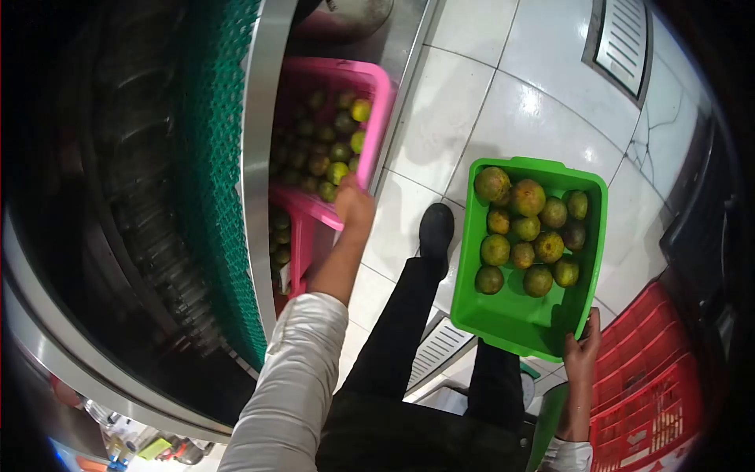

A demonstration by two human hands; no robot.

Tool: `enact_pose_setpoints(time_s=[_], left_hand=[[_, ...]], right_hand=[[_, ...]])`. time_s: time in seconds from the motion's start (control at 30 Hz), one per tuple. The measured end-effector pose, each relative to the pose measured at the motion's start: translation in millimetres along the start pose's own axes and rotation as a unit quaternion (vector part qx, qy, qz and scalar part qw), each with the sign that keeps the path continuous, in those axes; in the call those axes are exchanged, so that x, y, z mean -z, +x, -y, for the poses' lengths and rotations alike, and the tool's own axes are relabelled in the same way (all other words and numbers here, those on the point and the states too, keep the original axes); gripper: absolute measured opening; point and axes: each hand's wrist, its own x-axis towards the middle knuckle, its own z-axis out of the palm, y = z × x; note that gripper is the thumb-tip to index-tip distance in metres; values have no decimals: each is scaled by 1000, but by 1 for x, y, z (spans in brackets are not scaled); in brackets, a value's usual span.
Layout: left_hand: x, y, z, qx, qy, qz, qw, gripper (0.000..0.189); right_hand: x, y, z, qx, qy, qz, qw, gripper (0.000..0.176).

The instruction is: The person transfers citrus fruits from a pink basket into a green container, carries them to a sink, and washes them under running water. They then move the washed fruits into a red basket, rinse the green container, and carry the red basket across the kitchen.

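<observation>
My left hand (pixel 354 204) is closed on the near corner of the rim of a pink tub (pixel 381 118). Inside that tub lie many small, round green fruits (pixel 338 151), a few of them yellowish. On the other side, my right hand (pixel 583 346) grips the lower right corner of a green tub (pixel 503 315), thumb at the rim and the other fingers partly hidden. Several larger round fruits (pixel 538 279), mottled green and brown, sit in the green tub, mostly toward its far end. The green tub is held above the floor in front of my legs.
A steel counter edge (pixel 255 157) with green mesh matting (pixel 212 173) overhangs the pink tub. Below it stands a second pinkish-red tub (pixel 297 244) with fruits. A red crate (pixel 645 377) is at right. Drain grates (pixel 625 39) are set in the white tiled floor (pixel 543 110).
</observation>
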Motion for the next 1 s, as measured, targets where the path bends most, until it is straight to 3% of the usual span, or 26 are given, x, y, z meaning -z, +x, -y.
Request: enact_pose_setpoints(time_s=[0.07, 0.17, 0.2, 0.23, 0.3, 0.33, 0.37, 0.4, 0.43, 0.5, 0.53, 0.57, 0.6, 0.67, 0.73, 0.77, 0.8, 0.83, 0.87, 0.9, 0.93, 0.97, 1.0], left_hand=[[-11, -22, -28, -66, -25, 9, 997, 28], [10, -33, -38, -60, -70, 0, 996, 26], [18, -45, -32, -54, -121, 36, 991, 43], [29, -58, -31, -44, -120, 32, 991, 43], [45, -91, -39, -93, -310, -46, 945, 64], [51, -117, -35, 38, -510, 182, 840, 72], [58, -147, -31, 161, -650, 388, 633, 81], [67, -176, -29, 131, -671, 474, 555, 80], [88, -196, -36, 188, -693, 545, 433, 79], [100, -234, -21, 297, -692, 552, 358, 73], [106, -236, -15, 296, -696, 552, 351, 73], [112, -240, -8, 296, -655, 567, 404, 67], [117, -246, 0, 297, -610, 579, 452, 61], [109, -266, 28, 311, -624, 554, 455, 57], [109, -281, 53, 321, -633, 534, 459, 52], [114, -286, 65, 351, -666, 483, 448, 52], [114, -291, 75, 377, -694, 431, 436, 53], [108, -299, 88, 375, -690, 440, 436, 53], [102, -312, 103, 371, -714, 390, 449, 52], [98, -321, 115, 368, -734, 338, 461, 51], [119, -302, 104, 396, -729, 314, 462, 48], [115, -303, 114, 401, -723, 318, 463, 48], [109, -302, 127, 387, -710, 312, 499, 48]], right_hand=[[4, 3, 11, 19, -24, -30, 999, 35], [-7, -23, 43, 56, -49, -57, 996, 36], [0, -34, 49, 43, -51, -32, 997, 36], [-1, -39, 53, 45, -55, -22, 997, 36], [-6, -45, 61, 62, -72, -32, 995, 37], [2, -52, 59, 55, -86, -4, 995, 36], [4, -60, 65, 58, -93, -4, 994, 36], [2, -67, 72, 46, -102, 12, 994, 36], [0, -74, 80, 34, -114, 27, 992, 36], [-5, -81, 76, 18, -112, 52, 992, 35], [-10, -79, 71, 58, -151, 64, 985, 34], [-14, -79, 69, 94, -190, 78, 974, 34], [-22, -72, 82, 60, -246, 140, 957, 33], [-41, -55, 87, 31, -293, 192, 936, 36], [-70, -28, 98, 71, -264, 278, 921, 40], [-82, -12, 101, 22, -288, 326, 900, 43], [-104, 6, 121, 121, -291, 376, 871, 44], [-124, 25, 136, 73, -273, 428, 859, 42], [-144, 41, 131, 24, -281, 378, 882, 38], [-179, 57, 137, 98, -338, 255, 901, 33], [-215, 74, 152, 91, -361, 213, 903, 31], [-247, 101, 125, 244, -285, 191, 907, 33], [-287, 123, 108, 341, -200, 152, 906, 30]])
